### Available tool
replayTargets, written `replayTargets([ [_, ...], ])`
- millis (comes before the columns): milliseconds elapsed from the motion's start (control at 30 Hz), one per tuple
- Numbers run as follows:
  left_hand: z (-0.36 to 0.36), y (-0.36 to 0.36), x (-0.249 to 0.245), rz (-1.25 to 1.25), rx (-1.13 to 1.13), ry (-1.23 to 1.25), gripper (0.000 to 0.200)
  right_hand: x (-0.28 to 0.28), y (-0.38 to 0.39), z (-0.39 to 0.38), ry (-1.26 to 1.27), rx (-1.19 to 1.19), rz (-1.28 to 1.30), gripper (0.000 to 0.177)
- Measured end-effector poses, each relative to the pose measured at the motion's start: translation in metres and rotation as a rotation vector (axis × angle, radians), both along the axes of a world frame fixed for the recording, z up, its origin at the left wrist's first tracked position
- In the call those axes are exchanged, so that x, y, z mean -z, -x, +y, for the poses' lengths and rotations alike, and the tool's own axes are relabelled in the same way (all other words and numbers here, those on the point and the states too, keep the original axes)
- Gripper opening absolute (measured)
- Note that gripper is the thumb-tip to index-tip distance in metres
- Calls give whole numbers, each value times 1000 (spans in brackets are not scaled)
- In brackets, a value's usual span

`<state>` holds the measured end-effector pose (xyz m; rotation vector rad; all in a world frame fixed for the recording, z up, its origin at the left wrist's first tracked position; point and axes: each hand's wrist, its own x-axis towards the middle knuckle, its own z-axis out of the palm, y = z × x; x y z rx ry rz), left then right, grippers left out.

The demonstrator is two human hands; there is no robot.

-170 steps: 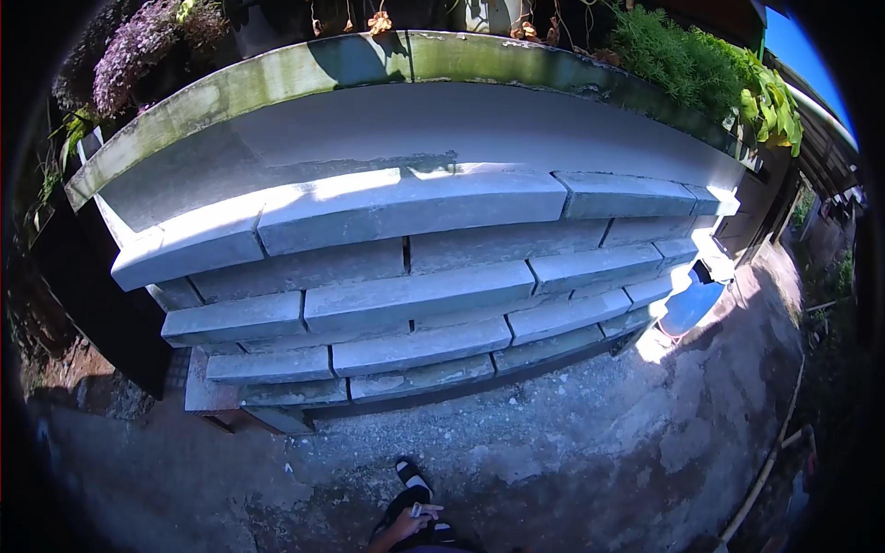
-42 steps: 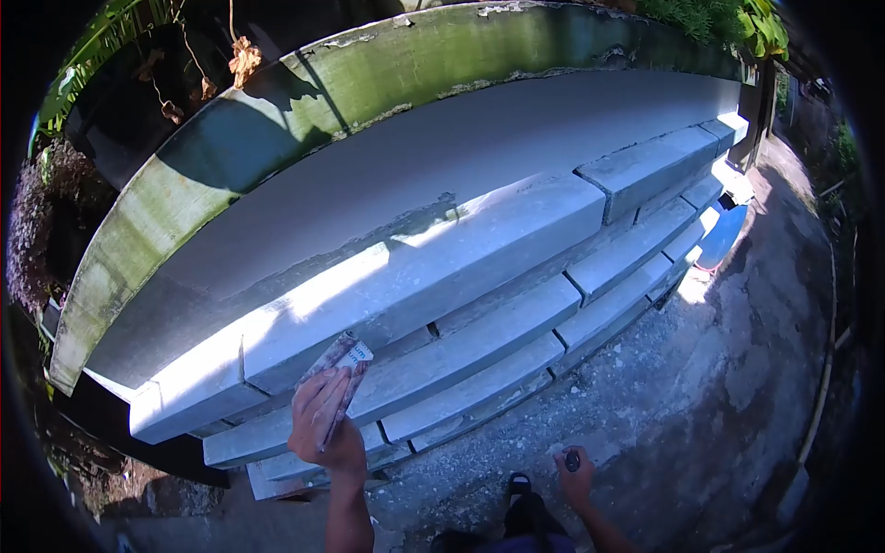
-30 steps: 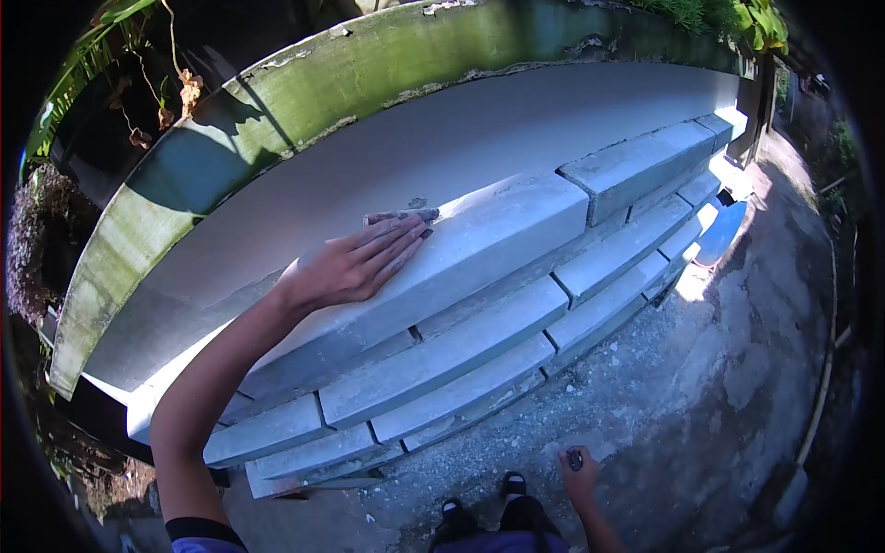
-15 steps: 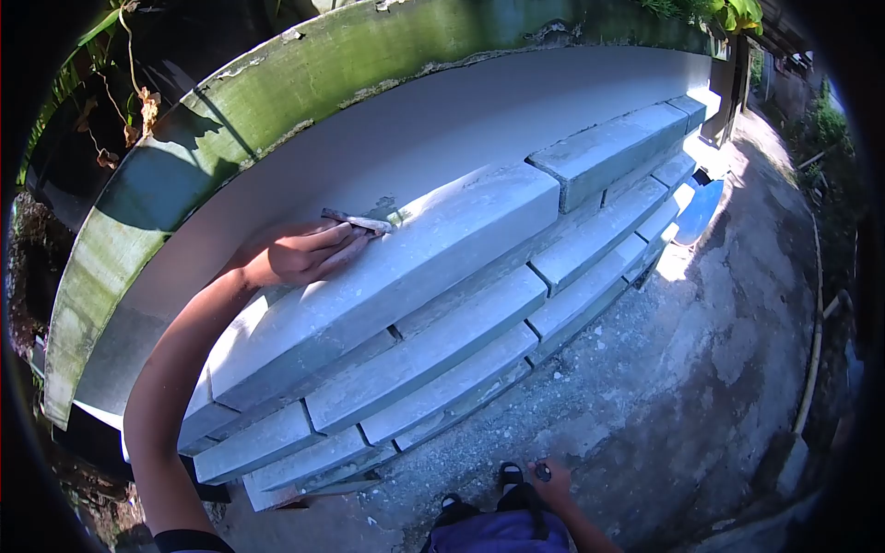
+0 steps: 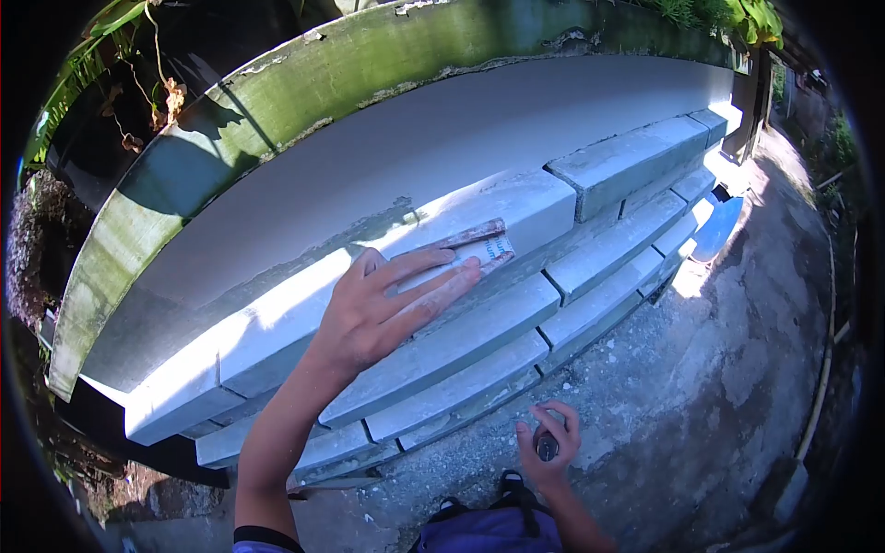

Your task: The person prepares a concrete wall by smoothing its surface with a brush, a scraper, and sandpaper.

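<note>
My left hand [image 5: 373, 309] presses a folded piece of sandpaper [image 5: 499, 247] against the upper front edge of the top layer of pale grey blocks [image 5: 539, 207]. The sheet has reddish-brown edges and a white back with blue print. Fingers lie along and over it, with pale dust on their tips. Low in the view, my right hand [image 5: 564, 458] is curled round a small dark round object [image 5: 547, 448], seen end-on, whose kind I cannot make out. That hand is above the ground, apart from the wall.
A white wall [image 5: 369, 138] rises behind the blocks, topped by a mossy green curved ledge [image 5: 369, 69]. Plants [image 5: 751, 18] hang over it. A blue container [image 5: 719, 230] stands at the far right end. Rough concrete ground [image 5: 682, 387] runs alongside, near my sandals [image 5: 512, 479].
My left hand has moved right and down with the sandpaper, from the ledge by the wall to the block's front edge. My right hand has risen and come further into view.
</note>
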<state>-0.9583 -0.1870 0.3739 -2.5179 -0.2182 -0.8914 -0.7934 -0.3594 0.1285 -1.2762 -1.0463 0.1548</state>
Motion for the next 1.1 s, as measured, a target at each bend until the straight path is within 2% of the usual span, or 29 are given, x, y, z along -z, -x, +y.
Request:
replayTargets([
  [67,-25,-1,54,-163,5,321,58,-40,-8,11,-212,41,-98,28],
  [100,-42,1,73,-136,-24,497,67,-56,-12,16,-322,62,-147,29],
  [133,-58,5,92,-111,-53,675,76,-69,-19,20,-323,-98,-236,32],
  [200,-81,17,138,-180,-56,922,78,-87,-31,22,-313,-414,-410,38],
  [233,-91,22,145,-203,-29,940,77,-93,-27,20,-197,-462,-449,45],
  [333,-118,37,155,-258,-8,994,75,-69,-14,18,54,-507,-600,48],
  [400,-129,48,157,-258,-53,1018,74,-60,-2,16,-6,-512,-621,45],
  [500,-141,63,156,-312,-83,1199,65,-53,7,19,-124,-558,-648,38],
  [600,-141,93,201,-363,-22,1447,65,-43,14,24,-179,-712,-589,26],
  [700,-156,97,220,-595,28,1651,52,-35,23,27,-149,-843,-441,25],
  [800,-173,95,219,-643,-99,1461,37,-35,29,27,-14,-942,-337,28],
  [900,-194,93,237,-628,-390,1431,30,-34,41,24,125,-811,-263,23],
  [1000,-203,86,243,-711,-529,1291,28,-14,55,23,197,-761,-156,21],
  [1100,-206,84,241,-915,-627,1326,30,-4,73,20,172,-687,-155,26],
])
